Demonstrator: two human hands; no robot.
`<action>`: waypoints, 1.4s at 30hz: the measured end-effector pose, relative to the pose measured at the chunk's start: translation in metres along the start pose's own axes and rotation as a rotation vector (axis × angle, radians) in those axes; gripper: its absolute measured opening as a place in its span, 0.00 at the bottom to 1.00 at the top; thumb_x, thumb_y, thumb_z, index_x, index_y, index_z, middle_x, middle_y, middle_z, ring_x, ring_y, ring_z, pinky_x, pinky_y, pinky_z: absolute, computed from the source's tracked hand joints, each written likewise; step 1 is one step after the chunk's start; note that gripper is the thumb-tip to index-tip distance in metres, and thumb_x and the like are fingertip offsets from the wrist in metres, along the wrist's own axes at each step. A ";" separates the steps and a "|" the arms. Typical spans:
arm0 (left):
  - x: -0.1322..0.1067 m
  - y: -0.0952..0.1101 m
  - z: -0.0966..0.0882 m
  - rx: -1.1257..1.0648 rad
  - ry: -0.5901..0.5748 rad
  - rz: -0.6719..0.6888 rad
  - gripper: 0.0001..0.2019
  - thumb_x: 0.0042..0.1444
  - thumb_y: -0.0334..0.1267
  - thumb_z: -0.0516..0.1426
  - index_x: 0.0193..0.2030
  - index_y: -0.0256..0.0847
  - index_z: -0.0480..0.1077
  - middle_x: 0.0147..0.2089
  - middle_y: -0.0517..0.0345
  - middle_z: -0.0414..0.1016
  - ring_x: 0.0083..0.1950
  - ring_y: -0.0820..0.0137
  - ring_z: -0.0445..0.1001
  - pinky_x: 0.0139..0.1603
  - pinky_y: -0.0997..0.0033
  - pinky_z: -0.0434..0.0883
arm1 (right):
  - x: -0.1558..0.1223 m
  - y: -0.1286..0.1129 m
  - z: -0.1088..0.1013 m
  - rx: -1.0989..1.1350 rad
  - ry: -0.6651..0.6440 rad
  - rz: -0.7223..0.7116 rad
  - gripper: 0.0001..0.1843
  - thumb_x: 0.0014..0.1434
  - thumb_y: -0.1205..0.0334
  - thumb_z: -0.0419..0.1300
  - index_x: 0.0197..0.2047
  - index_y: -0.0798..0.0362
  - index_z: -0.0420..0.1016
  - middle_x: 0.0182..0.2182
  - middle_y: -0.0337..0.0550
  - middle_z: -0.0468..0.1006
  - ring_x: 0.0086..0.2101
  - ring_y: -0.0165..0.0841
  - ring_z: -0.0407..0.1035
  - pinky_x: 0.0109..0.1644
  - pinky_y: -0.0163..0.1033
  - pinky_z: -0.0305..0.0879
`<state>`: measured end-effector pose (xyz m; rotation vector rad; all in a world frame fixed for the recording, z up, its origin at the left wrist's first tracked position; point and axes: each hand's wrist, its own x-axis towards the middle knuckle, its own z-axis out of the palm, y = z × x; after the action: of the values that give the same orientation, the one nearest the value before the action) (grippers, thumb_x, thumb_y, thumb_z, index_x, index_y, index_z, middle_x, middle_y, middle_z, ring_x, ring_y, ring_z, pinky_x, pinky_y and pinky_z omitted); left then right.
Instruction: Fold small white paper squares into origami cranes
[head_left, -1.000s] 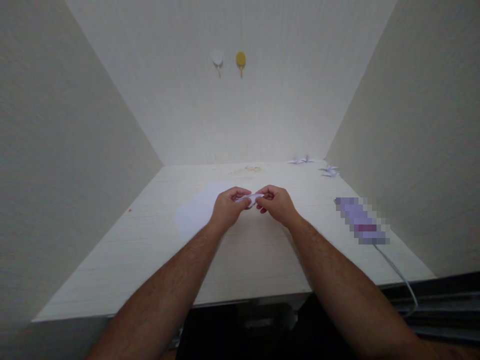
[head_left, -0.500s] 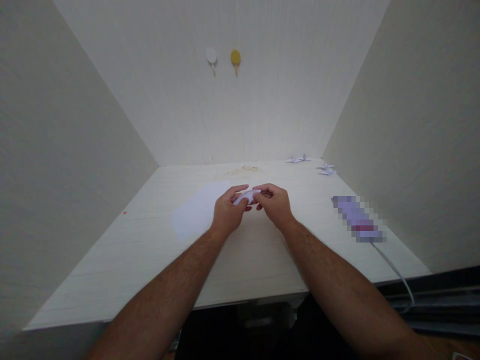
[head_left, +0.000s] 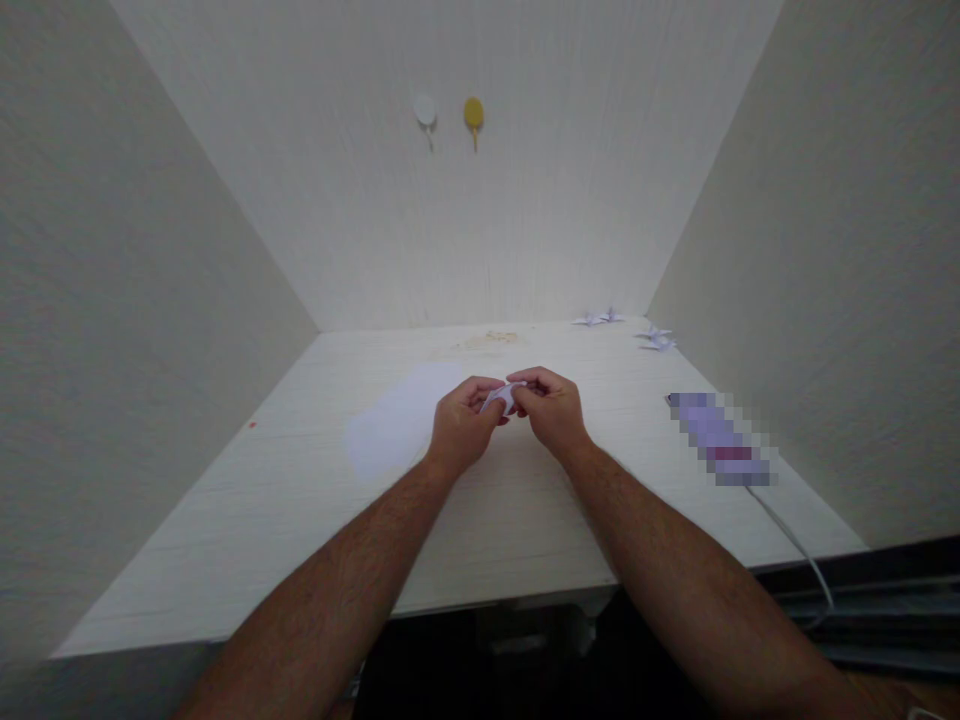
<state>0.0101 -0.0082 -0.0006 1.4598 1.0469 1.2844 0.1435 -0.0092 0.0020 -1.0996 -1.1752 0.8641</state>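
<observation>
Both hands meet over the middle of a pale wooden desk (head_left: pixel 225 560). My left hand (head_left: pixel 461 425) and my right hand (head_left: pixel 553 410) each pinch one end of a small folded piece of white paper (head_left: pixel 501 397), held just above the desk. Most of the paper is hidden by my fingers. A flat sheet of white paper (head_left: pixel 397 425) lies on the desk just left of my left hand.
Several small folded paper figures (head_left: pixel 656 338) sit in the far right corner. A blurred-out object (head_left: pixel 720 440) with a white cable (head_left: pixel 795 545) lies on the right side. Walls close the desk on three sides; two round hooks (head_left: pixel 450 112) hang on the back wall.
My hands have drawn closer together around the folded paper, and less of it shows between my fingers. The view shifted slightly.
</observation>
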 end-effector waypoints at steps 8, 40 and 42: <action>0.001 0.007 -0.004 -0.165 -0.055 -0.066 0.14 0.47 0.36 0.63 0.41 0.36 0.72 0.33 0.56 0.79 0.33 0.68 0.79 0.31 0.68 0.78 | 0.000 0.001 -0.004 0.027 -0.046 -0.083 0.05 0.48 0.65 0.58 0.29 0.51 0.75 0.17 0.34 0.72 0.20 0.27 0.67 0.23 0.32 0.62; 0.002 0.000 -0.010 -0.065 -0.009 0.071 0.16 0.49 0.37 0.64 0.45 0.38 0.72 0.36 0.55 0.80 0.33 0.70 0.79 0.37 0.68 0.78 | 0.005 -0.001 -0.006 0.319 -0.117 0.181 0.14 0.41 0.58 0.71 0.30 0.56 0.76 0.19 0.37 0.76 0.20 0.27 0.69 0.25 0.35 0.72; 0.003 0.000 -0.010 -0.063 0.019 0.027 0.23 0.48 0.36 0.64 0.53 0.39 0.68 0.38 0.54 0.81 0.33 0.70 0.79 0.37 0.67 0.78 | 0.005 -0.002 -0.006 0.313 -0.122 0.174 0.14 0.41 0.58 0.71 0.30 0.56 0.77 0.18 0.37 0.76 0.20 0.27 0.69 0.25 0.35 0.72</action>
<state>0.0005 -0.0049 0.0010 1.4215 0.9933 1.3407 0.1501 -0.0060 0.0052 -0.9099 -1.0101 1.2203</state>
